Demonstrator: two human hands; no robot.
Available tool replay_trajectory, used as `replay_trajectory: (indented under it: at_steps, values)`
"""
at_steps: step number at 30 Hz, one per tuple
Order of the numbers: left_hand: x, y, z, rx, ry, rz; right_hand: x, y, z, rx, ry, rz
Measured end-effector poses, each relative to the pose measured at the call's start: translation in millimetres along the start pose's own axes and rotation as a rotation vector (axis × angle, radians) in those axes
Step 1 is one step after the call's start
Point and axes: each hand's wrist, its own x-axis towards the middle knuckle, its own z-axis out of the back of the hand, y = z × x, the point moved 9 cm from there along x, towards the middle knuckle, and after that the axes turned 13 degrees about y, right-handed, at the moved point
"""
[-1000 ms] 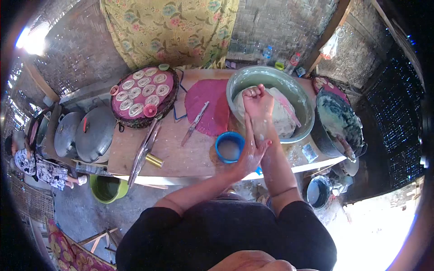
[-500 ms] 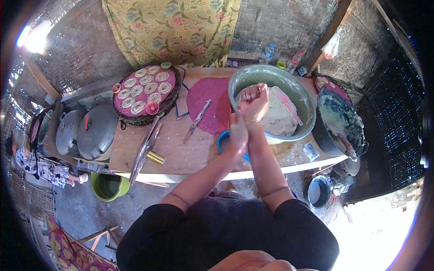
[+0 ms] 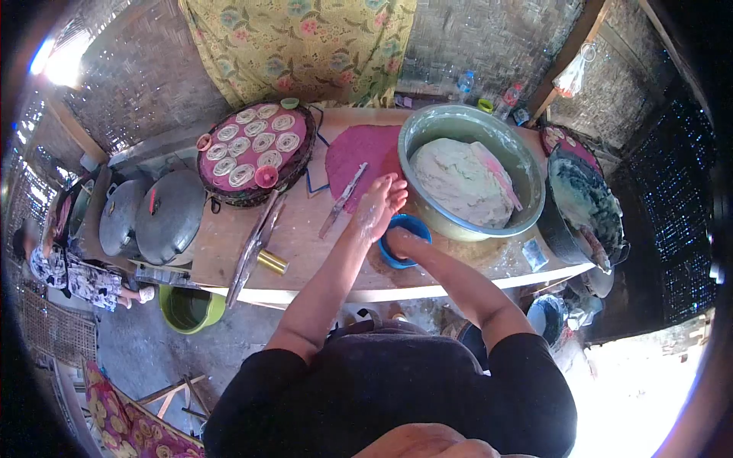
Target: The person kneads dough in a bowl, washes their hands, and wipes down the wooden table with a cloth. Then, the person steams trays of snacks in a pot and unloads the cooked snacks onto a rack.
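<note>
My right hand (image 3: 400, 243) reaches down into a small blue bowl (image 3: 422, 226) near the table's front edge; its fingers are hidden inside. Just left of the bowl, my left hand (image 3: 379, 206) is raised with loosely curled fingers, holding nothing, and pale smears mark its skin. Behind the blue bowl stands a large green-grey basin (image 3: 531, 164) with a big mass of pale dough (image 3: 458, 179) in it. A pink strip (image 3: 504, 179) lies on the dough's right side. A knife (image 3: 345, 197) rests across a pink-purple sheet (image 3: 359, 156) beyond my left hand.
At left, a round tray (image 3: 248, 191) carries several pale coiled pieces. Nearby lie dark sticks (image 3: 256, 248) and a gold cylinder (image 3: 272, 262). Lidded pots (image 3: 166, 217) stand farther left. A dark pan (image 3: 584, 198) sits at right. A person (image 3: 76, 275) is at far left.
My hands have parted and come away from above the basin. The right hand has gone down into the blue bowl; the left has shifted left beside it.
</note>
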Motion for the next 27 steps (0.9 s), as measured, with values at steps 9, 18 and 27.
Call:
replay_trajectory:
  at_steps: [9,18,27]
  values:
    - [-29,21,16,0.136,0.004,-0.031,-162,21,142,1.653,-0.192,0.065]
    - [19,52,-107,2.098,0.968,-0.289,-227,33,243,-0.029,-0.716,-0.044]
    - [51,14,-206,2.349,0.948,0.126,-241,-31,229,0.189,-1.222,-0.170]
